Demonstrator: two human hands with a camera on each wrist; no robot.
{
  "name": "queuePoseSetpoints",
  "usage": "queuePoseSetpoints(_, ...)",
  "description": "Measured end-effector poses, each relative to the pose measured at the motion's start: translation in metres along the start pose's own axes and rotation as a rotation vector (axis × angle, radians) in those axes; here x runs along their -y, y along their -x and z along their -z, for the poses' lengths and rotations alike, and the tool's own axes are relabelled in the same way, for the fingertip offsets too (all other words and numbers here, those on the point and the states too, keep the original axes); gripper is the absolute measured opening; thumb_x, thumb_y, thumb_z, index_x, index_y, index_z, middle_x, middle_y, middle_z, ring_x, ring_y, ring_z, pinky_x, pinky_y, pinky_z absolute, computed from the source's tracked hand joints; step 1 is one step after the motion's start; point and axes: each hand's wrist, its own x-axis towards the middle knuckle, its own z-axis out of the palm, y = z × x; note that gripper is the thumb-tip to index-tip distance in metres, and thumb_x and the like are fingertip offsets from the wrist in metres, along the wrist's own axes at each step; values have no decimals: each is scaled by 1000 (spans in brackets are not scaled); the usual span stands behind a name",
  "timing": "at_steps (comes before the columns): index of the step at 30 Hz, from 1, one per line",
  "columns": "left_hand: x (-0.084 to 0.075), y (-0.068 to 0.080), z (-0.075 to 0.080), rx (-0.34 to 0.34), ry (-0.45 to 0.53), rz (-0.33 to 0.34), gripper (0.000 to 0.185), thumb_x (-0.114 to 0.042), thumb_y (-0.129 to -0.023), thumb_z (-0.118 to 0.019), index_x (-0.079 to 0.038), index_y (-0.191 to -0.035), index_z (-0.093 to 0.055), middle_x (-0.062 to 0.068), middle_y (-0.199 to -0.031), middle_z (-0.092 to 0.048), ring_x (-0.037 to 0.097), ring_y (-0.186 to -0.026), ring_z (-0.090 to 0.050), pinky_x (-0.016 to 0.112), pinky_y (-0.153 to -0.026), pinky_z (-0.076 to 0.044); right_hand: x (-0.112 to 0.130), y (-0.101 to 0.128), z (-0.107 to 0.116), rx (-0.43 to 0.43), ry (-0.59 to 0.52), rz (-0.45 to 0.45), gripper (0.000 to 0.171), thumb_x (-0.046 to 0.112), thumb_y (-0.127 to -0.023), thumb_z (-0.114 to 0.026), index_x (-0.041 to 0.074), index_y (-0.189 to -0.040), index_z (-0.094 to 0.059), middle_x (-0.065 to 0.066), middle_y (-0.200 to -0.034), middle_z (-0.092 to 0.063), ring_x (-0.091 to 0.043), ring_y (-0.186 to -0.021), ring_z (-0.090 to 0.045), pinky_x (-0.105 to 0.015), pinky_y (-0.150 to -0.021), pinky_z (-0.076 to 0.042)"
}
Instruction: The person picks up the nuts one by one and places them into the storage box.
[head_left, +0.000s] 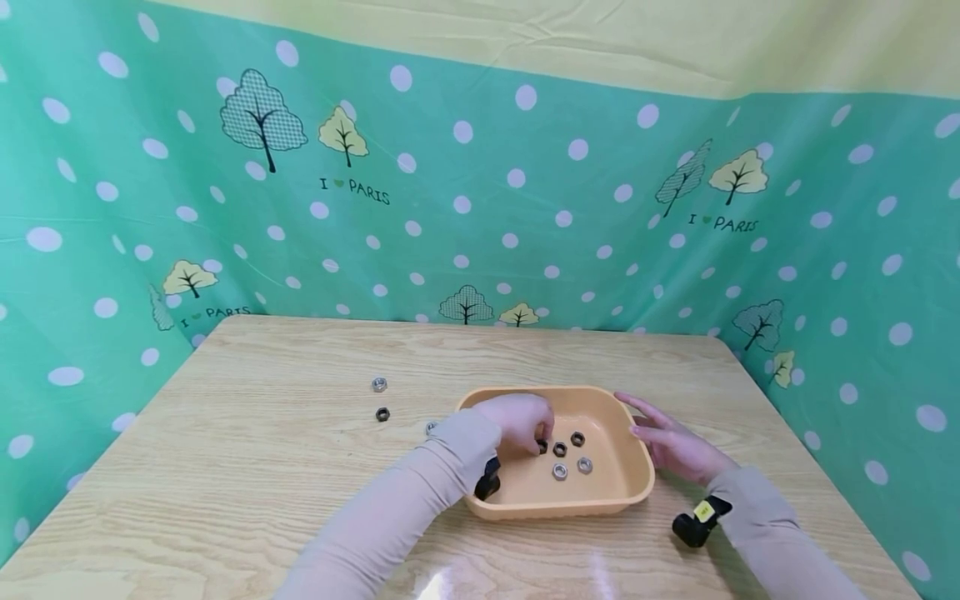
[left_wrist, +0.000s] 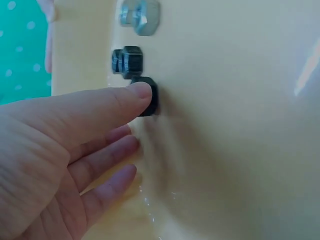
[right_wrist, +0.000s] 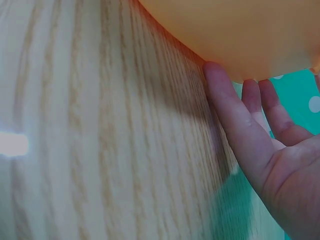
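My left hand (head_left: 519, 419) reaches over the near-left side of a peach plastic tray (head_left: 611, 492). Its thumb and fingers pinch a black hex nut (left_wrist: 151, 95) down at the tray floor; the index fingertip is hidden behind the thumb in the left wrist view. Just right of it lie two more black nuts, one nearer (head_left: 560, 449) and one farther right (head_left: 577, 438). Two silver nuts, a left one (head_left: 560, 472) and a right one (head_left: 585, 465), sit in front of those. My right hand (head_left: 671, 442) rests against the tray's right side, fingers extended along the rim and outer wall.
On the wooden table (head_left: 247, 433) left of the tray lie a silver nut (head_left: 379, 384), a black nut (head_left: 382, 414) and another silver nut (head_left: 431, 427) partly beside my left sleeve. A green dotted curtain (head_left: 420, 167) hangs behind the table and on both sides.
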Motion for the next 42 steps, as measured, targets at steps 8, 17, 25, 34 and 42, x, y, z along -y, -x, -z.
queuePoseSetpoints(8,4,3,1,-16,127,-7,13,-15,-80,-75,-15,-90,-68,-8,-88,-59,4,-79,-51,16,-73,-45,-2,0,-1,-7,2,-5,66,24,-99,-47,24,-153,-9,-31,-153,-9,-16,-120,-52,-39,-96,-49)
queuePoseSetpoints(17,6,0,3,-9,222,-8,11,-20,-83,-71,-13,-92,-69,-5,-90,-62,5,-80,-53,18,-75,-45,-1,0,-3,-12,-3,-16,68,24,-98,-48,22,-153,-8,-29,-154,-8,-17,-123,-50,-38,-98,-48)
queuePoseSetpoints(25,6,2,8,-29,222,-7,16,-25,-87,-68,-14,-98,-70,-3,-100,-66,8,-90,-56,21,-85,-47,0,-1,-2,0,-4,-21,68,24,-98,-48,22,-153,-8,-28,-155,-7,-18,-125,-48,-39,-100,-46)
queuePoseSetpoints(34,2,8,17,-45,231,19,18,-26,-87,-67,-15,-101,-69,-2,-108,-66,11,-100,-58,26,-93,-46,3,0,1,36,9,9,66,24,-99,-46,24,-153,-7,-28,-155,-4,-12,-120,-50,-36,-97,-47)
queuePoseSetpoints(42,2,18,23,-59,229,-31,22,-27,-89,-65,-13,-105,-68,2,-114,-65,17,-109,-58,27,-98,-44,2,1,0,30,1,10,66,23,-99,-46,24,-153,-9,-30,-153,-5,-14,-120,-51,-36,-97,-48)
